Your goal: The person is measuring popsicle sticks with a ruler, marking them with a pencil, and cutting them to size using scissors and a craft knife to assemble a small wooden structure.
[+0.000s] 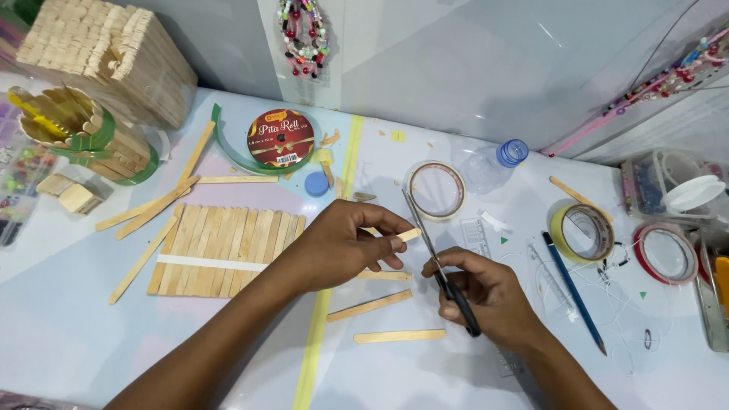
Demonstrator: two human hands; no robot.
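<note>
Above the tabletop [471,364] my left grip [342,243] pinches a wooden stick [408,235], its free end pointing right toward scissors [437,258] clasped in my right grip [486,296].

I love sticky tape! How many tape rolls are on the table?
3: a white roll behind the scissors, a yellow roll beside the blue pencil, a red-edged roll far right. More may be hidden.
</note>
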